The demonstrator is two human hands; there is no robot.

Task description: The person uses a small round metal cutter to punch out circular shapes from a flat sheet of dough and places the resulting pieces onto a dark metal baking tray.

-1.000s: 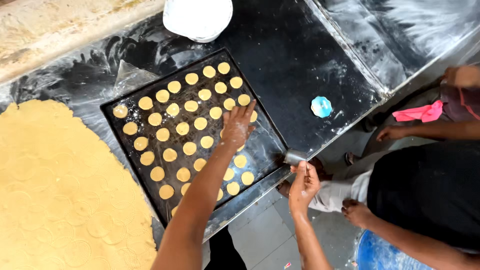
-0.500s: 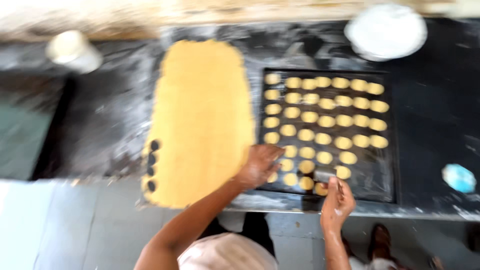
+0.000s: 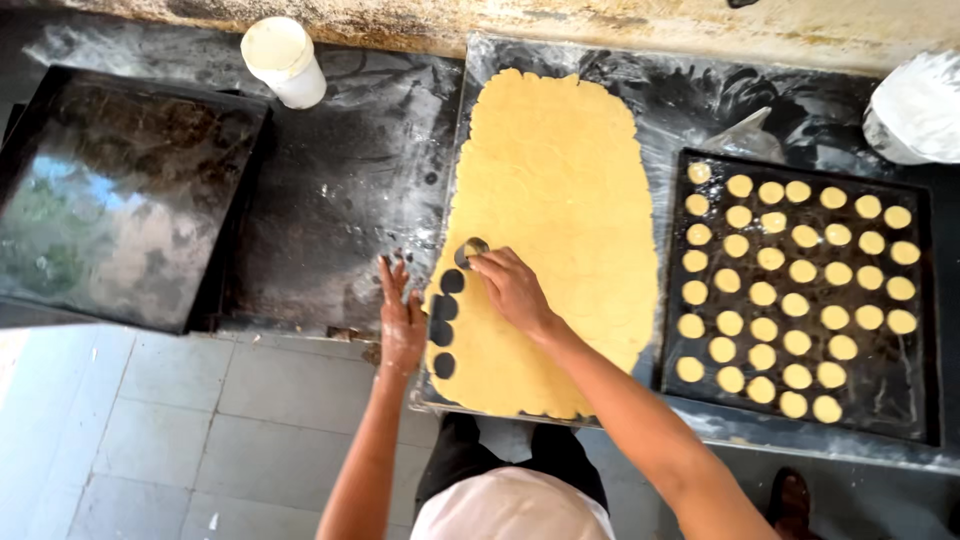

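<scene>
While I look down from the head camera, my right hand (image 3: 512, 288) rests on the sheet of yellow dough (image 3: 555, 230), near its left edge, fingers curled around a small round cutter (image 3: 471, 251) and pressing it into the dough. That hand is closed on the cutter, with only the ring's top rim showing past the fingertips. My left hand (image 3: 401, 318) lies flat and open on the dark worktop (image 3: 340, 200), just beside the dough's left edge, fingers spread and holding nothing.

Just below the cutter, along the same left edge of the dough, I see a column of round holes (image 3: 444, 322) already cut out, the dark surface showing through them. The dough itself is long and rounded at the top, lying on a floured dark board (image 3: 660, 110) that runs from the far wall toward me.

To the right of the dough, almost touching it, sits a dark baking tray (image 3: 905, 400) filled with rows of small round dough discs (image 3: 770, 290). Beyond the tray's far right corner stands a white bowl (image 3: 915, 110), partly cut off by the frame. A pale scraper (image 3: 745, 135) lies between the dough's upper right side and the tray's top edge.

Left of the dough, well apart from it, an empty shiny tray (image 3: 120, 190) sits at the worktop's left end, and a white cylindrical tub (image 3: 283, 60) stands near the wall, between that tray and the dough.
</scene>
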